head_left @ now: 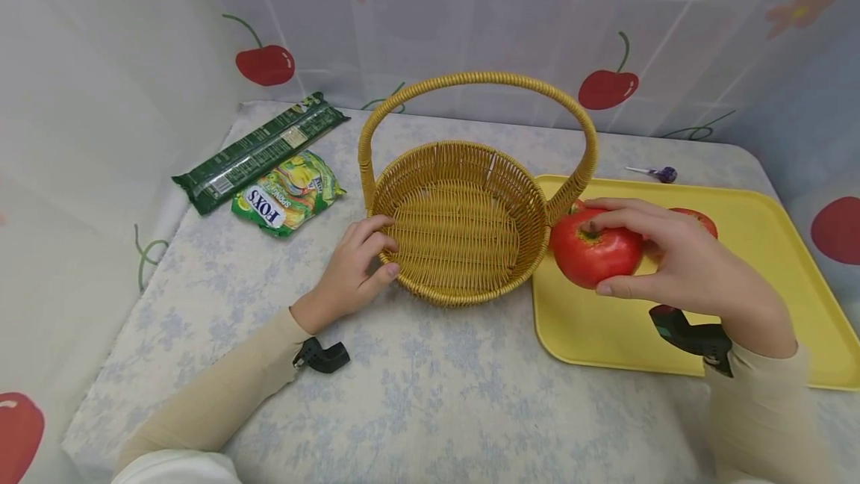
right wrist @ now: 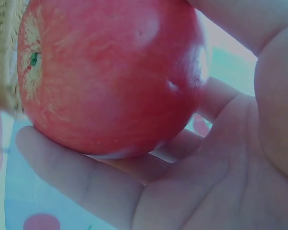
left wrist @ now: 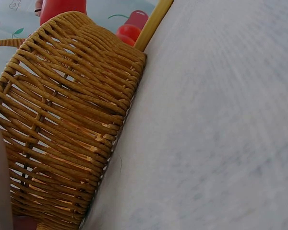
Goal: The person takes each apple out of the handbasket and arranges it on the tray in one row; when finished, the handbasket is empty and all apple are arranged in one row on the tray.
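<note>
A round wicker basket with a tall arched handle stands upright in the middle of the table, nothing inside it. My left hand grips its left rim, fingers curled over the edge; the left wrist view shows the basket's woven side close up. With thumb and fingers spread round it, my right hand holds a large red apple just right of the basket, over the yellow tray. The apple's stem end faces the basket in the right wrist view. Behind my right hand, more red fruit shows partly on the tray.
At the back left lie a long dark green packet and a green and yellow FOX'S bag. A purple-wrapped lollipop lies behind the tray. A curtain printed with cherries rises along the table's back edge.
</note>
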Available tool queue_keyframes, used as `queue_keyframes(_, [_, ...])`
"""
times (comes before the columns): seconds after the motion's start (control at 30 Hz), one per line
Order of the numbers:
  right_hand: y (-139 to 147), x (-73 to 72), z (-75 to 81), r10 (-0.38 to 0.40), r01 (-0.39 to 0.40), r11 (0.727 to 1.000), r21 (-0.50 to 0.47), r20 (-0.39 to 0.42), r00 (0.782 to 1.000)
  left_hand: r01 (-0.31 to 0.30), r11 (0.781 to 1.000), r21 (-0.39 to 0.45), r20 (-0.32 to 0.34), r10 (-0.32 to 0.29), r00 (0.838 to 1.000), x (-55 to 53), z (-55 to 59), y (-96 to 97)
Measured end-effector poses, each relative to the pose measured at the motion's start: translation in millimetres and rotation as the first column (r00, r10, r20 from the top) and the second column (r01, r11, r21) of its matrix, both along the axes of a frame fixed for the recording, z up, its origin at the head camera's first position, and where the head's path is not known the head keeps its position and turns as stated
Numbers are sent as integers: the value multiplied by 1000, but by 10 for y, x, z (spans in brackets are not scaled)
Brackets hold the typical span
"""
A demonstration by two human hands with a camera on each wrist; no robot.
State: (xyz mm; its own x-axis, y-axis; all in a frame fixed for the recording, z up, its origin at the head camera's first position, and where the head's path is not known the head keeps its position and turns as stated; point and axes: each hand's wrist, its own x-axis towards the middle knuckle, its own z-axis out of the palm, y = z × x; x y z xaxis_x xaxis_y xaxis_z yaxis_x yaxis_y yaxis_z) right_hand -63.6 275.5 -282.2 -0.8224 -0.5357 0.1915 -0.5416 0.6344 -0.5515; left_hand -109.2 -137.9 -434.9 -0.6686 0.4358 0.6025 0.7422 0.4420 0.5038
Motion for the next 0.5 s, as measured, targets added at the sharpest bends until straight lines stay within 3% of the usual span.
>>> queue_keyframes(0.3, [359, 5, -69, -158, 156, 987, -47, -39, 987, -2, 1000, 1, -20, 3, 1000, -12, -11, -1])
queue_keyframes(0.5, [561, -14, -70, -294, 293, 950, -104, 11, 956, -5, 1000, -1, -10, 5, 1000, -4, -7, -3])
